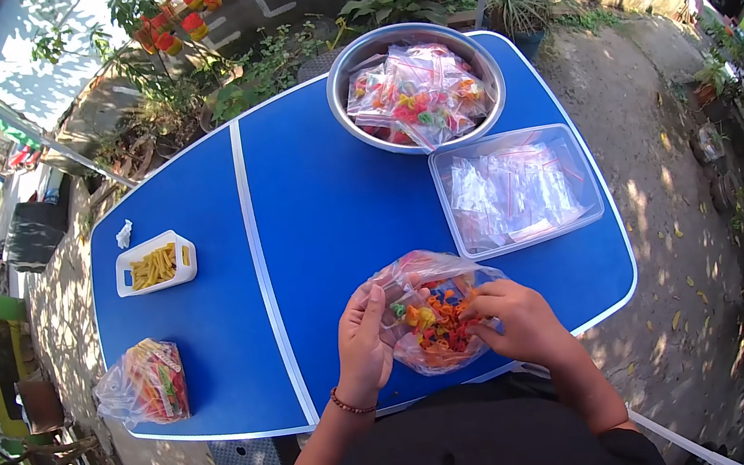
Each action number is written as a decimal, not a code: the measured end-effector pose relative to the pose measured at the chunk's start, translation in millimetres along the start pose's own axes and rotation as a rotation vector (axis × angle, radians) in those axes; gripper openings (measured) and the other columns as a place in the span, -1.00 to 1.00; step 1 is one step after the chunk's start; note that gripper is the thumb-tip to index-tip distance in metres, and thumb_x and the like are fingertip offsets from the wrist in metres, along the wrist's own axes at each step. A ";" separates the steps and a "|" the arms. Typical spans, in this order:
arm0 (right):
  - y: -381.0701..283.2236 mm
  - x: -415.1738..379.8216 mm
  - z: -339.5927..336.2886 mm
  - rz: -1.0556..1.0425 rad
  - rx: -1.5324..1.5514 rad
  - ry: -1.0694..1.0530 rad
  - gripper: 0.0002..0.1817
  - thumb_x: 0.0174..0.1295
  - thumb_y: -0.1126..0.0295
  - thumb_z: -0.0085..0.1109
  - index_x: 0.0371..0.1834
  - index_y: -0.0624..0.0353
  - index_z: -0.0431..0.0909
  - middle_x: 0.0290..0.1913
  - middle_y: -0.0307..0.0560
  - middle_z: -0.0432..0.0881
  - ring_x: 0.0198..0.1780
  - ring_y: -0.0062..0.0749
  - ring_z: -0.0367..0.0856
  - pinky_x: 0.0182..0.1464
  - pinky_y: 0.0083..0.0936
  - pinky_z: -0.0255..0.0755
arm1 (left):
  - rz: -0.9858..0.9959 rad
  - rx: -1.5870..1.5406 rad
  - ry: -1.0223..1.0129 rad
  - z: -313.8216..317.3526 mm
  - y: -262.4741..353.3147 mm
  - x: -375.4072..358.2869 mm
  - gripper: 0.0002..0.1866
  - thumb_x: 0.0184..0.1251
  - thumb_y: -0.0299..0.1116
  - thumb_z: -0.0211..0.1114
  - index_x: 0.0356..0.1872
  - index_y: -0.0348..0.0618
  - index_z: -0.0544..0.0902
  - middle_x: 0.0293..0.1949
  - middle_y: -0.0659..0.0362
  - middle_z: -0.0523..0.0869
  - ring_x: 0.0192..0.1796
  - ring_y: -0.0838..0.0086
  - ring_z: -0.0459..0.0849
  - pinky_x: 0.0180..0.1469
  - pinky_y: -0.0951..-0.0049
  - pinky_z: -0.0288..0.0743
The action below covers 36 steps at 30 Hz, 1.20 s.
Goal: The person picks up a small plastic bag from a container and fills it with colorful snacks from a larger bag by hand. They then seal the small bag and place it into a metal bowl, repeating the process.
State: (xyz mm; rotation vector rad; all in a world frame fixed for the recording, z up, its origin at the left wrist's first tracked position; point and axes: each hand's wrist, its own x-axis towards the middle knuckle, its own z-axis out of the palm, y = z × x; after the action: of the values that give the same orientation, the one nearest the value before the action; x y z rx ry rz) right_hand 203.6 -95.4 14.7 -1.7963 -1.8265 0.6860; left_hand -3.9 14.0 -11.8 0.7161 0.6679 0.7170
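A clear plastic bag [423,358] full of small orange, red and yellow pieces [446,322] lies open at the table's near edge. My left hand [363,338], with a beaded bracelet at the wrist, grips clear plastic at the bag's left side; a few green and yellow pieces show beside its fingers. From the right, my right hand [514,315] dips into the bag's mouth, fingers bent and fingertips pinched among the orange pieces.
Behind the bag stands a clear plastic box [596,201] of small zip bags. Farther back, a metal basin [340,108] holds filled bags. On the left are a white tray [124,277] of yellowish sticks and a bag of coloured strips [160,381]. The blue folding table [320,202] has a metal-edged seam.
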 end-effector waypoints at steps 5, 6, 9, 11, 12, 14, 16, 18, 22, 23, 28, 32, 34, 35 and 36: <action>-2.5 0.9 21.2 -0.086 -0.175 0.041 -0.79 -0.01 0.42 0.48 -0.26 0.13 0.74 -0.20 -0.11 0.67 -0.18 -0.13 0.66 -0.10 -0.25 0.58 | -0.025 -0.006 0.003 3.1 -1.9 0.1 -0.65 0.71 -0.23 -0.04 0.27 -0.24 0.46 0.21 -0.13 0.67 0.22 0.13 0.72 0.20 0.09 0.67; -0.8 2.2 23.9 -0.105 -0.177 0.064 -0.80 0.00 0.42 0.47 -0.26 0.12 0.75 -0.24 -0.11 0.67 -0.19 -0.15 0.65 -0.11 -0.26 0.58 | -0.022 0.018 -0.006 3.6 -2.1 0.0 -0.65 0.70 -0.23 0.00 0.26 -0.25 0.48 0.18 -0.08 0.70 0.20 0.21 0.73 0.18 0.17 0.67; 1.4 2.3 20.7 -0.076 -0.043 0.095 -0.82 0.06 0.49 0.44 -0.24 0.16 0.76 -0.27 -0.06 0.70 -0.19 -0.14 0.69 -0.13 -0.31 0.60 | 0.031 0.160 -0.054 1.5 -5.2 -2.1 -0.65 0.64 -0.24 0.14 0.21 -0.28 0.57 0.07 0.03 0.77 0.12 0.40 0.76 0.13 0.37 0.66; 2.0 2.6 16.2 -0.060 0.123 0.196 -0.82 0.08 0.53 0.41 -0.21 0.18 0.75 -0.24 -0.02 0.72 -0.18 -0.15 0.72 -0.10 -0.35 0.61 | 0.124 0.348 -0.125 -6.4 -10.9 -2.4 -0.70 0.59 -0.28 0.24 0.12 -0.30 0.64 0.00 0.06 0.80 0.04 0.47 0.77 0.11 0.45 0.66; 1.3 2.9 13.6 -0.051 0.207 0.246 -0.81 0.10 0.56 0.39 -0.19 0.20 0.75 -0.23 0.00 0.73 -0.17 -0.15 0.73 -0.09 -0.36 0.61 | 0.141 0.364 -0.113 -3.4 -10.2 -4.2 -0.72 0.54 -0.30 0.30 0.08 -0.30 0.67 -0.05 0.09 0.81 -0.02 0.51 0.78 0.05 0.49 0.65; -5.7 4.6 7.7 -0.005 0.321 0.374 -0.81 0.16 0.60 0.36 -0.16 0.22 0.76 -0.24 0.01 0.75 -0.21 -0.21 0.75 -0.13 -0.43 0.62 | 0.175 0.397 -0.090 5.2 -7.8 -8.5 -0.74 0.44 -0.34 0.42 0.00 -0.30 0.72 -0.15 0.15 0.84 -0.13 0.58 0.78 -0.06 0.58 0.64; -11.9 5.3 5.3 0.010 0.358 0.496 -0.82 0.20 0.63 0.35 -0.15 0.24 0.77 -0.25 0.01 0.75 -0.24 -0.27 0.76 -0.16 -0.48 0.62 | 0.195 0.565 -0.092 2.9 -7.6 -9.3 -0.74 0.38 -0.42 0.45 -0.01 -0.35 0.70 -0.14 0.06 0.84 -0.11 0.53 0.80 -0.05 0.55 0.66; -15.4 5.7 5.0 -0.008 0.317 0.613 -0.84 0.22 0.65 0.34 -0.16 0.25 0.77 -0.24 0.00 0.75 -0.26 -0.33 0.76 -0.20 -0.52 0.62 | 0.231 0.719 -0.099 1.7 -5.6 -9.6 -0.73 0.34 -0.45 0.48 -0.01 -0.37 0.70 -0.16 0.03 0.84 -0.12 0.52 0.81 -0.06 0.55 0.66; -9.3 4.8 7.8 -0.035 0.328 0.697 -0.85 0.21 0.66 0.35 -0.16 0.30 0.76 -0.24 -0.01 0.75 -0.25 -0.38 0.74 -0.21 -0.54 0.61 | 0.360 0.881 -0.107 7.7 -0.3 -10.4 -0.70 0.29 -0.37 0.53 -0.04 -0.32 0.76 -0.27 0.12 0.85 -0.26 0.65 0.77 -0.23 0.61 0.58; -10.2 4.4 6.6 -0.038 0.320 0.689 -0.84 0.20 0.67 0.35 -0.15 0.33 0.75 -0.24 -0.01 0.74 -0.26 -0.41 0.73 -0.22 -0.55 0.60 | 0.397 0.892 -0.107 9.4 -0.6 -10.2 -0.70 0.28 -0.34 0.54 -0.05 -0.29 0.78 -0.30 0.16 0.85 -0.32 0.70 0.74 -0.29 0.63 0.55; -9.4 1.9 4.3 0.064 0.168 0.522 -0.84 0.17 0.64 0.38 -0.17 0.34 0.74 -0.24 -0.01 0.72 -0.28 -0.39 0.72 -0.24 -0.55 0.59 | 0.380 0.717 -0.012 5.1 -7.0 -7.7 -0.71 0.34 -0.38 0.50 -0.03 -0.36 0.72 -0.24 0.09 0.85 -0.22 0.59 0.79 -0.18 0.60 0.61; -3.6 3.3 18.1 0.028 0.037 0.431 -0.84 0.11 0.56 0.43 -0.22 0.25 0.73 -0.26 -0.03 0.70 -0.23 -0.26 0.70 -0.20 -0.43 0.59 | 0.343 0.754 -0.051 -0.8 -4.7 -7.9 -0.70 0.38 -0.42 0.46 0.01 -0.40 0.68 -0.20 0.04 0.83 -0.16 0.53 0.80 -0.12 0.57 0.65; -6.5 3.7 18.1 0.012 -0.068 0.308 -0.84 0.06 0.47 0.46 -0.28 0.20 0.71 -0.28 -0.06 0.68 -0.22 -0.21 0.66 -0.20 -0.36 0.58 | 0.287 0.664 -0.047 2.0 -4.6 -9.3 -0.70 0.39 -0.43 0.45 0.03 -0.40 0.67 -0.17 0.03 0.83 -0.14 0.53 0.80 -0.10 0.55 0.66; -9.4 2.5 15.4 0.005 -0.143 0.205 -0.83 0.04 0.42 0.47 -0.31 0.17 0.70 -0.29 -0.08 0.67 -0.22 -0.19 0.64 -0.20 -0.33 0.57 | 0.258 0.618 -0.046 3.9 -5.0 -10.0 -0.70 0.39 -0.43 0.45 0.03 -0.40 0.67 -0.16 0.03 0.83 -0.13 0.52 0.80 -0.09 0.54 0.67; -11.1 1.9 13.9 -0.001 -0.217 0.103 -0.82 0.01 0.37 0.48 -0.35 0.14 0.69 -0.30 -0.09 0.66 -0.22 -0.17 0.62 -0.20 -0.31 0.56 | 0.244 0.567 -0.047 5.5 -5.5 -10.1 -0.70 0.40 -0.42 0.43 0.04 -0.40 0.66 -0.14 0.02 0.82 -0.11 0.51 0.80 -0.08 0.53 0.67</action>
State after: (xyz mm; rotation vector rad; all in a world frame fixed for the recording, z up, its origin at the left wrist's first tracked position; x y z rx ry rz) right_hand 186.1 -93.9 11.4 -1.9277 -1.8929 0.3992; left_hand -3.7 1.3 -9.9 1.3488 0.7558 0.7345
